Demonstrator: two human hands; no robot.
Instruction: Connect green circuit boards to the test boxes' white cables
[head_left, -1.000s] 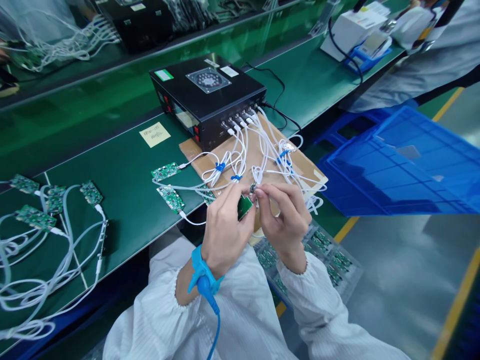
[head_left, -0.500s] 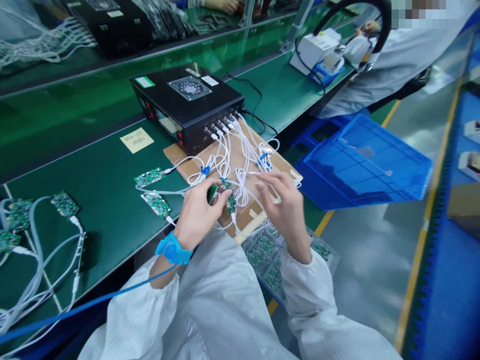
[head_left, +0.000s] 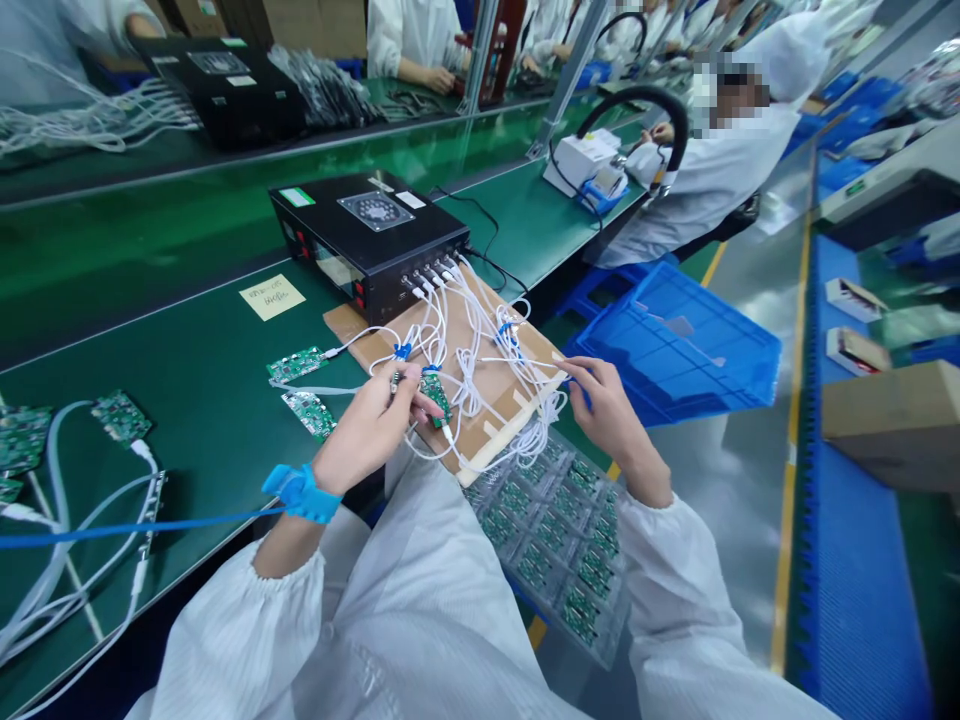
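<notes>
My left hand (head_left: pixel 371 415) is closed, with the edge of a small circuit board (head_left: pixel 396 380) showing between thumb and fingers; most of that piece is hidden. Right beside its fingertips a green circuit board (head_left: pixel 435 398) rests on the cardboard (head_left: pixel 517 405), a white cable plugged into its near end. My right hand (head_left: pixel 611 420) is at the cardboard's right edge, fingers stretched and apart, the index fingertip near a loose white cable (head_left: pixel 517 361). Bundled white cables (head_left: pixel 466 375) lie between the hands. A blue wrist strap (head_left: pixel 304 493) circles my left wrist.
A black box with a fan (head_left: pixel 371 235) feeds the white cables. Two cabled boards lie left of my hand, near a yellow note (head_left: pixel 271 297). A clear tray of boards (head_left: pixel 555 550) sits below the cardboard, a blue crate (head_left: pixel 675 345) to the right. A co-worker (head_left: pixel 705 180) sits beyond.
My right hand has moved right, away from the bundled cables. My left hand has turned and shifted slightly left, leaving the cabled board on the cardboard. The camera view has tilted up.
</notes>
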